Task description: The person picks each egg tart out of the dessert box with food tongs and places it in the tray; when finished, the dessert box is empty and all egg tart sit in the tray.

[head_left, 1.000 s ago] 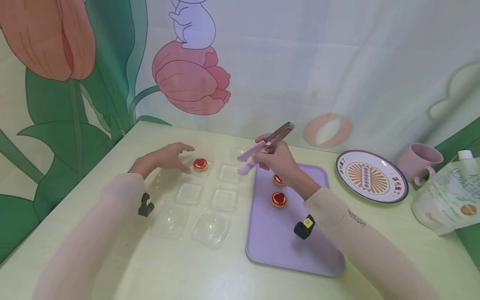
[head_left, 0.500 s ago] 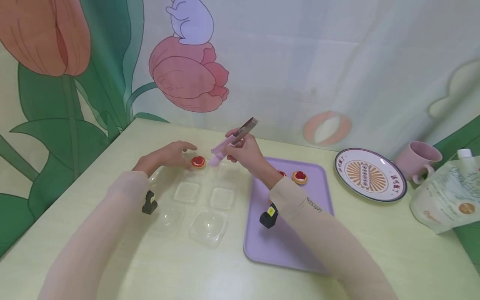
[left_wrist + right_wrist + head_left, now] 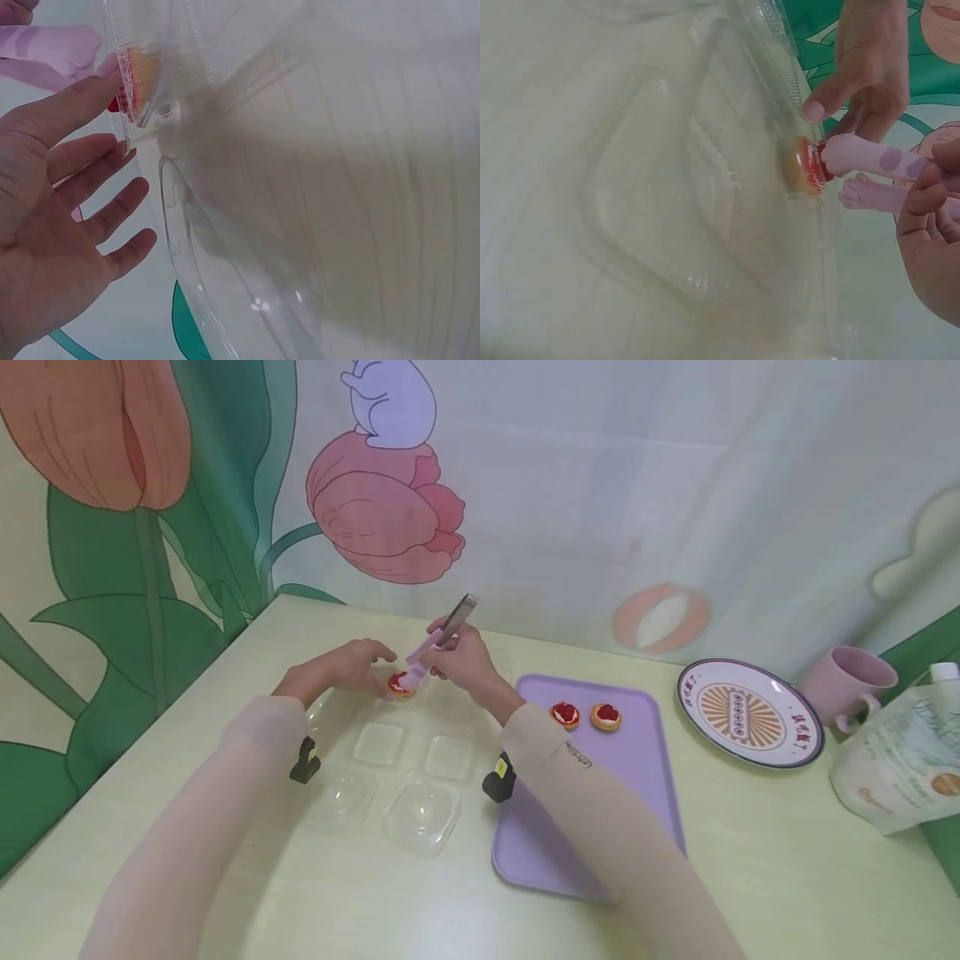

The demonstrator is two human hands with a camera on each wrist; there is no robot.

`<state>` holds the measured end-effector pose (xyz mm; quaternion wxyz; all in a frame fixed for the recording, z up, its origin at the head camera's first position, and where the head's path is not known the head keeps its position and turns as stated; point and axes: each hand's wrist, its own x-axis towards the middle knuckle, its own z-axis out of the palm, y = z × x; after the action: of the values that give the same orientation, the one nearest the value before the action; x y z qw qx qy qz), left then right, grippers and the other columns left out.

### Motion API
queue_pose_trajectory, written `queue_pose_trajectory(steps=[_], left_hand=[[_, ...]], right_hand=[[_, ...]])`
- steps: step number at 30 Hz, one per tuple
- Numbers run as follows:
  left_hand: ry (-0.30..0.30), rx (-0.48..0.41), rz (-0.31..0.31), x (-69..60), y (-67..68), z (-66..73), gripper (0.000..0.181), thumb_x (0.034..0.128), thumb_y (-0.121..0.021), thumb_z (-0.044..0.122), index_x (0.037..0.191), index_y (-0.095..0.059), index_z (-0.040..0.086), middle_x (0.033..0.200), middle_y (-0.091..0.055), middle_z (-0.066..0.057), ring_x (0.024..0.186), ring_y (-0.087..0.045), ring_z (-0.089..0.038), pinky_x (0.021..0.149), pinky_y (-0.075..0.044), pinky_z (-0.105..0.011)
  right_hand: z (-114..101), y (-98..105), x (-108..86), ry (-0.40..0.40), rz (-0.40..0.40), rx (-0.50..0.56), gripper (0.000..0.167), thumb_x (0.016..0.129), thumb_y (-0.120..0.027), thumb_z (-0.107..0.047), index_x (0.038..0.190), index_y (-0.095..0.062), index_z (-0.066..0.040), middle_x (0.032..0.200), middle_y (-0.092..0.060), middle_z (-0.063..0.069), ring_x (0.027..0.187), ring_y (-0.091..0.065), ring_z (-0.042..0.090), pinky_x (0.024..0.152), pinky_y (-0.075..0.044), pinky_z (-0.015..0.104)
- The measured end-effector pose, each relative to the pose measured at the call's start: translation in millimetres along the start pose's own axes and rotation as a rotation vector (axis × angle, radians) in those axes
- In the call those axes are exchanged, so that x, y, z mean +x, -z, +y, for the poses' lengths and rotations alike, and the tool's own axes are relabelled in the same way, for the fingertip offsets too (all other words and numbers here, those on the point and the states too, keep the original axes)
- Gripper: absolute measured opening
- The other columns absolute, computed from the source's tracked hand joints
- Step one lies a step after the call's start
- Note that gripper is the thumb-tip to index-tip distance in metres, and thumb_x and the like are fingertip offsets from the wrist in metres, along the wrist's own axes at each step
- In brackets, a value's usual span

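In the head view my right hand point(image 3: 462, 660) grips tongs point(image 3: 442, 635) with a metal end and pink, paw-shaped tips. One pink tip point(image 3: 845, 155) touches or nearly touches the red top of a small tart point(image 3: 401, 683) in the right wrist view; the other tip stands apart from it. The tart sits in a compartment of a clear plastic container point(image 3: 378, 745). My left hand point(image 3: 67, 195) lies at the container's edge beside the tart, thumb and index finger at the rim, the other fingers loosely spread. Part of the tart is hidden behind the tongs and the left fingers.
A purple tray point(image 3: 525, 852) with two more red-topped tarts point(image 3: 565, 715) lies under my right forearm. Farther right stand a patterned plate point(image 3: 787, 693), a pink mug point(image 3: 836, 685) and a white spouted pouch point(image 3: 892, 768). Clear domed lids point(image 3: 422, 810) lie toward the front.
My right hand has carried the tongs left from above the tray to the tart in the container. The left hand has stayed beside that tart. Both tray tarts now show beyond the right sleeve.
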<state>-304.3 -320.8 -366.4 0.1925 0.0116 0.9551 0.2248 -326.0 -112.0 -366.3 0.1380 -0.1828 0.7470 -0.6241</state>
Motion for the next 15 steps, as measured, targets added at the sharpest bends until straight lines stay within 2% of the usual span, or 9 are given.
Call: queue_pose_trajectory(steps=[7,15], left_hand=[[-0.037,0.016,0.027,1.0,-1.3,-1.1,0.07,0.0858,-0.079,0.026,0.144,-0.049,0.003,0.149,-0.046,-0.024,0.139,-0.041,-0.043,0.113,-0.036,-0.061],[-0.04,0.036,0.033,2.6,-1.5,-1.9,0.07,0.0849,-0.08,0.027,0.143,-0.05,0.002,0.149,-0.047,-0.024,0.139,-0.042,-0.043,0.114,-0.036,-0.059]], right_hand=[[6,-11,4.9,-0.016,0.009,-0.123,0.043,0.086,-0.073,-0.008,0.125,-0.055,-0.003,0.09,-0.064,0.01,0.072,-0.062,0.016,0.061,-0.053,0.021],[4,-16,7.4,-0.03,0.013,-0.148,0.04,0.087,-0.071,-0.009,0.123,-0.055,-0.004,0.091,-0.066,0.011,0.067,-0.06,0.016,0.058,-0.05,0.021]])
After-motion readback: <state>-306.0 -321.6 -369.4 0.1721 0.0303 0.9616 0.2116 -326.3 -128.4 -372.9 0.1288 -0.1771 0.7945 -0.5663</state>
